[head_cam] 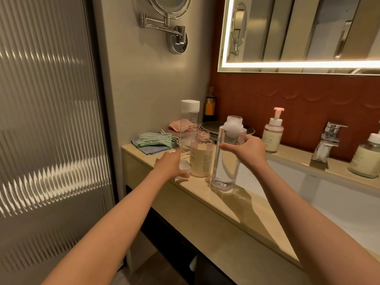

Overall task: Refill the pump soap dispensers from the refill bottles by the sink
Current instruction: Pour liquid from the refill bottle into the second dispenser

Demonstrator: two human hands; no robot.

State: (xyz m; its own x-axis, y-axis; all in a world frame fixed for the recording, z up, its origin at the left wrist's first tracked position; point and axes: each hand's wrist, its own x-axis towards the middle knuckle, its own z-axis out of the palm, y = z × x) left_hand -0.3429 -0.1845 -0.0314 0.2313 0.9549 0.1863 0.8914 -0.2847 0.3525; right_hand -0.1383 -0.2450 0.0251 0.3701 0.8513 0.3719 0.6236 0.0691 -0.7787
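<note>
Your left hand is closed round the lower end of the capped clear bottle, thumb across the front. That bottle stands tall near the counter's front edge, toward its left end, white cap on and upright.

Your right hand holds the open clear bottle round its middle, thumb on the near side and fingers wrapped behind. It stands upright on the counter just left of the sink, close to the front edge. It has no cap on its threaded neck and only a thin pool of clear liquid at the bottom.

Between the two clear bottles, just behind your hands, stands the pink dispenser bottle. Its pump is off, its neck is open, and pale pink liquid fills it up to the shoulder. It is just beside the capped bottle; whether the two touch cannot be told.

Along the counter's back edge behind the sink, a pump dispenser with a pink pump head stands left of the faucet. Another labelled bottle sits toward the right end.

At the back left corner lie folded cloths, with stacked plates beside them and a dark bottle against the wall.
</note>
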